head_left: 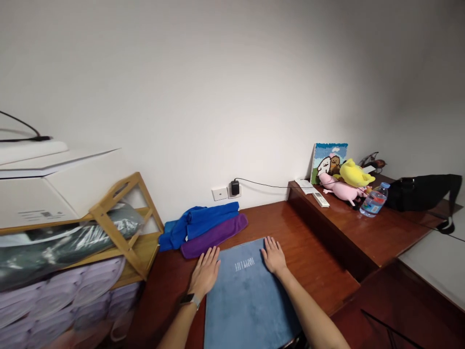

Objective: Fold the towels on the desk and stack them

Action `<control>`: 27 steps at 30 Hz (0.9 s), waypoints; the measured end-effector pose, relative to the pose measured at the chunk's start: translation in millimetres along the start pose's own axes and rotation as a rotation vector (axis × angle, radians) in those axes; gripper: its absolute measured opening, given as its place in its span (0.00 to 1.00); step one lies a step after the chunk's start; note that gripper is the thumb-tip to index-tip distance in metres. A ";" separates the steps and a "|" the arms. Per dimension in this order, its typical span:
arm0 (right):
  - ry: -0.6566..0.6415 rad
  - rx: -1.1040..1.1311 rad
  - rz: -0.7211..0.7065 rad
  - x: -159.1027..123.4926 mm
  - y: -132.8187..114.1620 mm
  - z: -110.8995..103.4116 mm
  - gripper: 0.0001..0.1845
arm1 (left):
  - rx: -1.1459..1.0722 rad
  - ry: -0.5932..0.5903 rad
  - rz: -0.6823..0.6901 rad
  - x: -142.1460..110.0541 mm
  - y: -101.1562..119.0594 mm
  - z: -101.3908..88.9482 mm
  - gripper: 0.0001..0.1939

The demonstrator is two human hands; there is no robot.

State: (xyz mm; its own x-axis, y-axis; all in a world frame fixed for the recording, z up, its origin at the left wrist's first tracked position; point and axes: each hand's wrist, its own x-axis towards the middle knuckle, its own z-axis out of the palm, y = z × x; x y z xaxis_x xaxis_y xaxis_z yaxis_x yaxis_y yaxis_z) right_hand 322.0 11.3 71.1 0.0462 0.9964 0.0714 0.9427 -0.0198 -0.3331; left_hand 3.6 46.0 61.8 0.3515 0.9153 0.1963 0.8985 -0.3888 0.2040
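Grey-blue cloth (pixel 247 303): 1; hands (pixel 206 272) (pixel 275 258) touching: 2.

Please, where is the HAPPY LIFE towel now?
In the head view, the HAPPY LIFE towel lies on the wooden table at lower centre, between the left hand and the right hand, nearer than the purple cloth.

Pink plush (pixel 340 189), water bottle (pixel 374 201), remote (pixel 320 199)

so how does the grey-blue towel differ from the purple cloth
The towel is spread flat; the purple cloth forms a narrow strip. The towel is grey-blue with white lettering; the purple cloth shows none. The towel shows a larger area than the purple cloth. Both lie on the brown table.
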 end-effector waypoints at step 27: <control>-0.060 0.055 -0.157 -113.0 -49.1 20.7 0.33 | 0.064 0.149 -0.132 -107.0 77.5 48.3 0.32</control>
State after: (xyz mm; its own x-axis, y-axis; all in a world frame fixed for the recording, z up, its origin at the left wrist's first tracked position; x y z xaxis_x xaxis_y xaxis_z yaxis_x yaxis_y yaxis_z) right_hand 263.6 -98.6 59.9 -0.1214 0.9900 0.0713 0.9172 0.1393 -0.3733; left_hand 48.4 -77.0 10.2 0.1917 0.9304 0.3124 0.9506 -0.2552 0.1767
